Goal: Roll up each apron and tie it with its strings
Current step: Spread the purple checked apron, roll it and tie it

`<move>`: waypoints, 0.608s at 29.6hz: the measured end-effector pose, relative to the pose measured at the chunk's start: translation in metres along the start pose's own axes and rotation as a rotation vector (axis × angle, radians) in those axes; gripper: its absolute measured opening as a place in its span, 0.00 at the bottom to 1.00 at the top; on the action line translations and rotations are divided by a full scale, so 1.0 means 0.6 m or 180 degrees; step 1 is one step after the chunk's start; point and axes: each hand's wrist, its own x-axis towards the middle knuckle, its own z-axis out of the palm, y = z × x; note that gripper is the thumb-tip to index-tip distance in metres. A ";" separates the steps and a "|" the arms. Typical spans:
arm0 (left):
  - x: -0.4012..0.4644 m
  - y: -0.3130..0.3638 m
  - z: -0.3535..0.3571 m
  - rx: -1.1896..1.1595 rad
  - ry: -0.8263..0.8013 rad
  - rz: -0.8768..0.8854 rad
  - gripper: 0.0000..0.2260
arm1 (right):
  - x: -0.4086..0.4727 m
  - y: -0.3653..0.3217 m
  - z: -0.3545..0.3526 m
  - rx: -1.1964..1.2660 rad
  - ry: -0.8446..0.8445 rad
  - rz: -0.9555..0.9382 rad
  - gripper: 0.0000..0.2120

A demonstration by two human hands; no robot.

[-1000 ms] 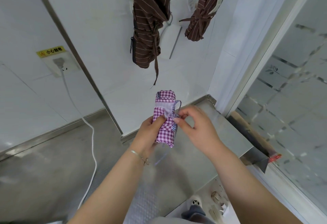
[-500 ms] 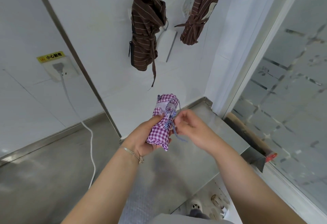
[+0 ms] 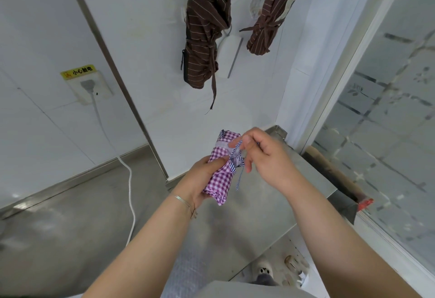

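Now the left hand [image 3: 202,175] grips the rolled gingham apron [image 3: 220,170] and the right hand [image 3: 261,154] pinches its striped string [image 3: 237,147]; a loose pull could undo the knot.

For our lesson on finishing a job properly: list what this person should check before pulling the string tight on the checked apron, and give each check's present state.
1. Checked apron rolled into a compact bundle: ok.
2. Left hand grips the roll so it cannot unroll: ok.
3. Right hand pinches the striped string: ok.
4. String crossed at the middle of the roll: ok.
5. Knot tight: cannot tell; one string end hangs loose.
6. Other aprons done: both brown striped rolls on the wall are tied: ok.
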 end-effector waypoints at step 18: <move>-0.019 0.001 0.001 -0.1270 -0.0847 0.0146 0.32 | -0.035 0.013 0.048 0.1596 0.1071 0.1023 0.13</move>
